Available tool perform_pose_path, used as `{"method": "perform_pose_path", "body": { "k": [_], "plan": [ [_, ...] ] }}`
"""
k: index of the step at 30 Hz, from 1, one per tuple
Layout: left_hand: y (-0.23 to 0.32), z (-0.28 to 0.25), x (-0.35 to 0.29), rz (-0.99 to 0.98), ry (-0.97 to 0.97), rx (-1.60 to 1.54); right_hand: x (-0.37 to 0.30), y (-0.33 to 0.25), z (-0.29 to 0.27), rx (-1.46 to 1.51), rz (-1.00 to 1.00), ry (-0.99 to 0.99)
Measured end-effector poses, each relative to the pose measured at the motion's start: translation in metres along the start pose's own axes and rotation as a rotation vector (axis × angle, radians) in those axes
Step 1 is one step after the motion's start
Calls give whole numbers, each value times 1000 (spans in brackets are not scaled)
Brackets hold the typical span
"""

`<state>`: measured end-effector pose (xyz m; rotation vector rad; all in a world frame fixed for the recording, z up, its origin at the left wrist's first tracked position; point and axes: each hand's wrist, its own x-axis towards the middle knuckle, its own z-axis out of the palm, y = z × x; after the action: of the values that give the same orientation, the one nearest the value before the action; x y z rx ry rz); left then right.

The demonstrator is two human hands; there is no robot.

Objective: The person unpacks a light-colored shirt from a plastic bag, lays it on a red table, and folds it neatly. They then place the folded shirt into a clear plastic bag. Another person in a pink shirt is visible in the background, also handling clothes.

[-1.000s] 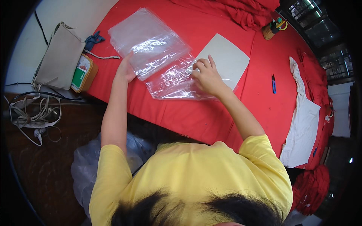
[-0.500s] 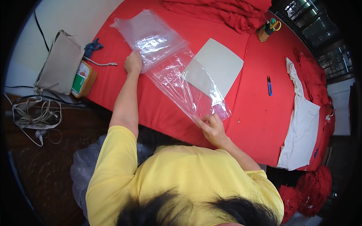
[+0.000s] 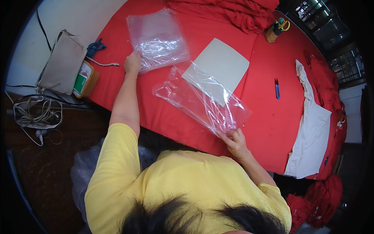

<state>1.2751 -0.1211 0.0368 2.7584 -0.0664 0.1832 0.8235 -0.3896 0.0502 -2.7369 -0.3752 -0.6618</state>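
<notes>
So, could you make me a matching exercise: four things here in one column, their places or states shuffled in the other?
1. Stack of clear plastic sheets
2. Loose clear plastic sheet
3. Flat pale grey card
4. Small blue snips with dark blades

A. Partly covered by clear plastic
B. Touched by the left hand at a corner
C. Left of the crumpled white cloth, untouched and uncovered
D. Pinched in the right hand

Pairs: 1-B, 2-D, 3-A, 4-C

- Red-covered table [image 3: 260, 136] carrying a pale card [image 3: 223, 62]
- Clear bags [image 3: 156, 31] stacked left of the card
- Blue snips [image 3: 277, 89] right of the card
- White cloth [image 3: 313, 130] farther right
- Red fabric [image 3: 241, 13] bunched beyond the card
- Brown holder [image 3: 271, 36] beyond, rightward
</notes>
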Motion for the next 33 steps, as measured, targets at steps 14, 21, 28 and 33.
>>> {"method": "perform_pose_path", "body": {
  "k": [14,21,28,33],
  "plan": [
    [-46,-6,46,-24,-52,-351,-38,71,-89,-233,143,-266],
    [14,-73,7,-336,-479,-1692,57,63,-94,-116,230,-13],
    [58,-125,-22,-136,-609,-1789,303,-1,3,-204,-48,138],
    [45,-151,-38,208,-382,-1964,417,25,10,262,-160,329]
  ]
}}
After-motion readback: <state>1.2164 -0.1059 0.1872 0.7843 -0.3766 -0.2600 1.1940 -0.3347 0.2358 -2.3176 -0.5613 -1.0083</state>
